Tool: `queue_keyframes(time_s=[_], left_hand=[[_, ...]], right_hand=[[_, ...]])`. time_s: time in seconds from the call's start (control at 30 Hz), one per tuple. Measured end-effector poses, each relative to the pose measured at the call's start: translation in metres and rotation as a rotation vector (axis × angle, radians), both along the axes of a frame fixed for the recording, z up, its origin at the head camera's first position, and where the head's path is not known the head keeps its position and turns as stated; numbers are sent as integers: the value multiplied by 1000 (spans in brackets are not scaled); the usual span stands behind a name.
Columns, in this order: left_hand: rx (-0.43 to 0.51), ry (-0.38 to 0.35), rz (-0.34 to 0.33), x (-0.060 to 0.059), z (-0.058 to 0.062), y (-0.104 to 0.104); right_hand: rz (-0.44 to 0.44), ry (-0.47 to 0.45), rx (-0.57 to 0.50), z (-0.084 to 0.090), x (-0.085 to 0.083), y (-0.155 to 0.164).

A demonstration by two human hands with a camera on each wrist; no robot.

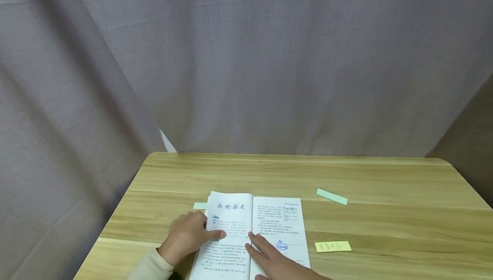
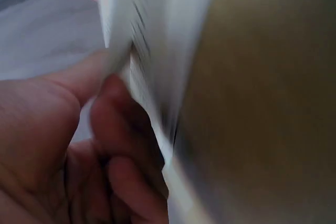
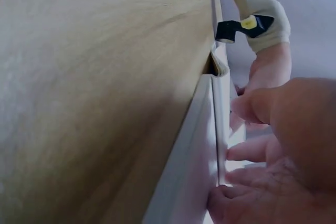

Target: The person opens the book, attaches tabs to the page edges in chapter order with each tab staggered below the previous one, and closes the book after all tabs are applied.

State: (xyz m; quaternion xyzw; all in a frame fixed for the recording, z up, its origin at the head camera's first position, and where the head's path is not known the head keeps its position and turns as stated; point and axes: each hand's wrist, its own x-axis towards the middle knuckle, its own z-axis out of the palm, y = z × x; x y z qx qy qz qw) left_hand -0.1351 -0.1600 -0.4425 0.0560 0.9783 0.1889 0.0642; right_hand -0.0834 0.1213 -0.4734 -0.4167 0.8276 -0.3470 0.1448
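Observation:
An open book point(image 1: 227, 256) with printed pages lies on the table. My left hand point(image 1: 186, 235) holds its left edge, the thumb over the left page and the fingers curled beneath. In the left wrist view the book's pages point(image 2: 152, 35) fill the grip between thumb and fingers. Across the right page, close to the centre fold, my right hand point(image 1: 271, 256) rests with its fingers extended. The right wrist view shows those fingers point(image 3: 241, 177) against the book point(image 3: 189, 150). A pale green paper tab point(image 1: 200, 206) sticks out past the book's upper left edge.
Right of the book, a yellow sticky strip point(image 1: 333, 246) with handwriting lies on the wooden table point(image 1: 404, 211). Farther back sits a pale green strip point(image 1: 332, 196), slightly slanted. A grey curtain point(image 1: 262, 66) hangs behind the table's far edge.

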Motion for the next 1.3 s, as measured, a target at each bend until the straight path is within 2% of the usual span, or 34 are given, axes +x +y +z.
queue_keyframes(time_s=[0.07,0.13,0.17,0.23,0.33,0.4,0.5,0.6,0.67,0.73,0.83,0.9,1.0,1.13,1.23,1.3], left_hand=[[-162,72,25,3,4,5],[-239,99,13,5,8,11],[-234,104,-19,7,10,14],[-166,90,-135,8,12,18],[31,-18,-347,9,14,25],[114,-69,-442,11,14,28],[135,-87,-485,17,13,32],[87,-33,-494,24,13,39],[47,1,-508,29,13,43],[18,18,-531,32,14,48],[-43,33,-568,36,12,55],[-73,45,-594,38,10,61],[-142,108,-608,43,5,69],[-201,199,-610,48,0,76],[-239,227,-619,48,0,79],[-244,200,-608,47,2,81]], right_hand=[[14,18,-8,-1,1,3],[22,40,-14,-1,1,5],[26,60,-15,-2,0,6],[26,90,-5,-2,0,7],[19,144,41,-3,-2,12],[0,188,91,-3,-2,18],[-47,298,173,-3,-1,28],[-107,404,234,-2,1,40],[-141,426,258,0,0,46],[-165,385,266,4,-1,52],[-206,244,298,13,-6,57],[-243,187,324,20,-10,58],[-307,153,357,31,-18,58],[-387,70,341,38,-27,57],[-424,2,321,38,-29,57],[-422,-10,307,38,-30,57]])
